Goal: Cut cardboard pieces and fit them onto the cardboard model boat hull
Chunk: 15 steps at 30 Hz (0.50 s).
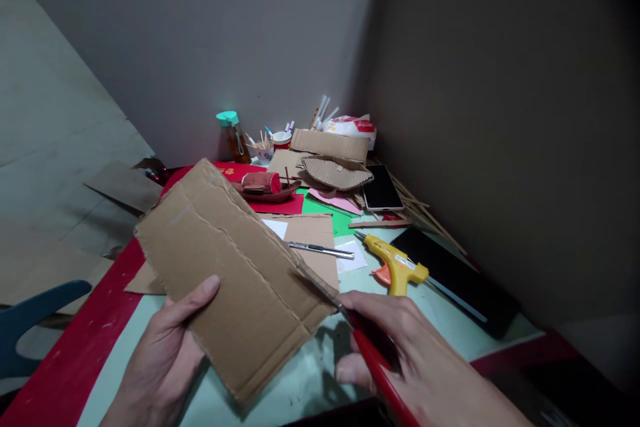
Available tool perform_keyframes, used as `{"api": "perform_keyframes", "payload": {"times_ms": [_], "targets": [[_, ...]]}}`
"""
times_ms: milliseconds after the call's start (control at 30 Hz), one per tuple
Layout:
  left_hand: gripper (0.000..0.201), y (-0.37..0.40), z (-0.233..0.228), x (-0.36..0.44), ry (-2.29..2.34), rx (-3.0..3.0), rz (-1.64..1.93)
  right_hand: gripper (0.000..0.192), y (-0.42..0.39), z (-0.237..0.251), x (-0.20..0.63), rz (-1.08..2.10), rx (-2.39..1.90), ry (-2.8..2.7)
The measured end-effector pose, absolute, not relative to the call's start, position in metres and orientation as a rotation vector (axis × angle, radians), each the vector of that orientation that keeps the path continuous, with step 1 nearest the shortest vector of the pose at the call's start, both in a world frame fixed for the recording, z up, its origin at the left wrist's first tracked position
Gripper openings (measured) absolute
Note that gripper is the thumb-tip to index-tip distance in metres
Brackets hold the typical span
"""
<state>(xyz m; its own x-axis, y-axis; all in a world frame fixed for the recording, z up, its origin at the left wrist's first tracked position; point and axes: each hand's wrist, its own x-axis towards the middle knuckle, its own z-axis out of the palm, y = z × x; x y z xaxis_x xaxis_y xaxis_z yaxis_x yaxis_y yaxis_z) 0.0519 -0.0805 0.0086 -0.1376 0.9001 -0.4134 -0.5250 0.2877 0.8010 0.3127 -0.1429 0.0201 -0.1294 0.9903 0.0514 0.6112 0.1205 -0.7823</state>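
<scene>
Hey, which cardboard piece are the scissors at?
The big creased sheet held in the left hand: the scissors meet its right edge. The other pieces, such as the leaf-shaped one, lie away from the blades.

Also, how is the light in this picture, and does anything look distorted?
Head view: light is dim and uneven, the right wall fading nearly to black at the upper right; same view: soft shadows on the table between the cardboard and right hand; same view: outer edges slant steeply, perhaps from lens distortion.

There is one pair of scissors (379, 375), one glue gun (399, 265), one bottle (237, 142).
</scene>
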Motion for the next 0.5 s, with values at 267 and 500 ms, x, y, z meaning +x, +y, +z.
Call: {"api": "perform_keyframes", "payload": {"times_ms": [267, 500], "targets": [[0.061, -0.0832, 0.0067, 0.053, 1.128, 0.434, 1.264, 0.031, -0.1451, 0.0262, 0.3093, 0.859, -1.54, -1.762], [0.061, -0.0841, -0.0013, 0.0546, 1.155, 0.424, 1.238, 0.029, -0.1439, 0.0205, 0.307, 0.951, -1.518, -1.776]]}}
